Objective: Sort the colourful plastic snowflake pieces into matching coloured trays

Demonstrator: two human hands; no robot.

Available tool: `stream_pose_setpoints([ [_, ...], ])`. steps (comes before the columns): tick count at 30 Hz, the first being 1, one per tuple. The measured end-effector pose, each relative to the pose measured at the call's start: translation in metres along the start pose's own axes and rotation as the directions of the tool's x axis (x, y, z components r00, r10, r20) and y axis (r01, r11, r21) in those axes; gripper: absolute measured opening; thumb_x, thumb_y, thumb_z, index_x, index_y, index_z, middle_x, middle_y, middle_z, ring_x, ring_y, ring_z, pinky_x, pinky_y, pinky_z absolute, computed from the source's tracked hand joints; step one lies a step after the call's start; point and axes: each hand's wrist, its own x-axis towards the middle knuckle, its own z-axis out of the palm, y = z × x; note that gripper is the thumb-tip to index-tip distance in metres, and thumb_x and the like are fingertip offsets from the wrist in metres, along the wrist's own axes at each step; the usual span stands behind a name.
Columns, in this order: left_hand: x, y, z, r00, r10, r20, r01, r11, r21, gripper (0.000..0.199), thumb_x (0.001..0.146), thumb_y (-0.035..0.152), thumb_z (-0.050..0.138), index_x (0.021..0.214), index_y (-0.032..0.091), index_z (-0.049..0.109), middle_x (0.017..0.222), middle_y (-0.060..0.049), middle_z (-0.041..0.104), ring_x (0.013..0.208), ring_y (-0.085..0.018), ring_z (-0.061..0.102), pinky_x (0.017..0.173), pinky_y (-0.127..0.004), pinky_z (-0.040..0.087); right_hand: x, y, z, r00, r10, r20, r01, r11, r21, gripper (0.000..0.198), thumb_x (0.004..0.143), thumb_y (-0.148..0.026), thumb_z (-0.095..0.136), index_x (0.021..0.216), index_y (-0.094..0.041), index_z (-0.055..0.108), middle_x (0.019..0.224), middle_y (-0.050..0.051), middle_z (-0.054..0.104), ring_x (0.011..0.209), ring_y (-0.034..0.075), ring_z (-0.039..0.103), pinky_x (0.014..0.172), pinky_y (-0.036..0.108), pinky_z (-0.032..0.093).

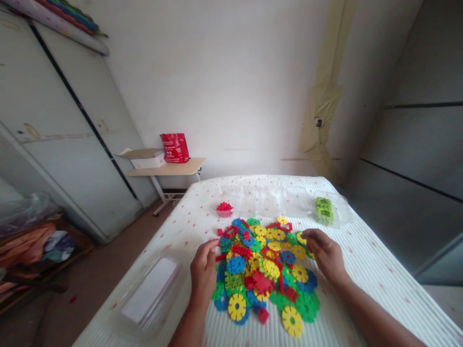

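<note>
A heap of plastic building pieces point(269, 268) lies between my two hands. Notched discs in yellow, blue and green mix there with red pieces and a green square lattice. My left hand point(203, 269) is at the heap's left edge, thumb and forefinger closed on a small red piece point(217, 243), partly hidden by the fingertips. On the far right edge, my right hand point(326, 254) is open, fingers curved, its fingertips against a yellow disc point(300, 238). Behind the heap stands a clear divided tray point(269, 205), with red pieces point(224, 208) at its left end and green blocks point(324, 210) at its right.
On the left of the white patterned tabletop point(173, 232) is a clear plastic container point(152, 291) with a pale flat insert. A small desk point(170, 167) by the wall carries a red bag point(175, 148) and a white box point(146, 160). Grey cabinets flank both sides.
</note>
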Motion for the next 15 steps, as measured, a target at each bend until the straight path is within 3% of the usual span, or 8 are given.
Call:
stream_pose_setpoints([
  [4,-0.003,-0.010,0.009,0.990,-0.124,0.062,0.132,0.983,-0.130,0.032,0.080,0.037,0.044,0.097,0.017,0.064,0.101,-0.009,0.067,0.098,-0.023,0.061,0.090,-0.036,0.045,-0.001,0.007,0.005,1.000,0.010,0.005,-0.009,0.999,-0.044,0.018,0.072,-0.032,0.052,0.076,-0.019,0.063,0.068,0.001,0.063,0.060,0.016,0.054,0.054,0.026,0.045],
  [7,-0.004,-0.014,0.012,0.971,-0.215,0.101,0.232,0.950,-0.207,0.038,0.078,0.043,0.047,0.098,0.015,0.063,0.104,-0.011,0.067,0.099,-0.024,0.061,0.086,-0.035,0.047,0.002,0.007,0.006,0.997,0.082,-0.016,-0.082,0.996,0.022,0.017,0.068,-0.032,0.053,0.072,-0.019,0.062,0.063,0.001,0.062,0.053,0.014,0.050,0.049,0.026,0.042],
  [11,-0.002,-0.015,0.009,0.958,-0.264,0.109,0.282,0.934,-0.221,0.042,0.076,0.048,0.049,0.097,0.015,0.064,0.102,-0.012,0.067,0.097,-0.025,0.061,0.084,-0.036,0.048,0.005,0.005,0.006,0.987,0.161,-0.012,-0.158,0.980,0.120,0.017,0.067,-0.033,0.054,0.072,-0.018,0.061,0.060,0.001,0.062,0.045,0.012,0.045,0.041,0.024,0.037],
  [15,0.000,-0.012,0.006,0.954,-0.283,0.095,0.297,0.932,-0.207,0.040,0.073,0.048,0.052,0.092,0.015,0.066,0.097,-0.010,0.069,0.094,-0.026,0.063,0.085,-0.037,0.047,0.005,0.007,0.007,0.990,0.140,-0.003,-0.140,0.987,0.081,0.017,0.067,-0.033,0.054,0.071,-0.019,0.062,0.063,0.001,0.064,0.048,0.014,0.049,0.043,0.025,0.039],
])
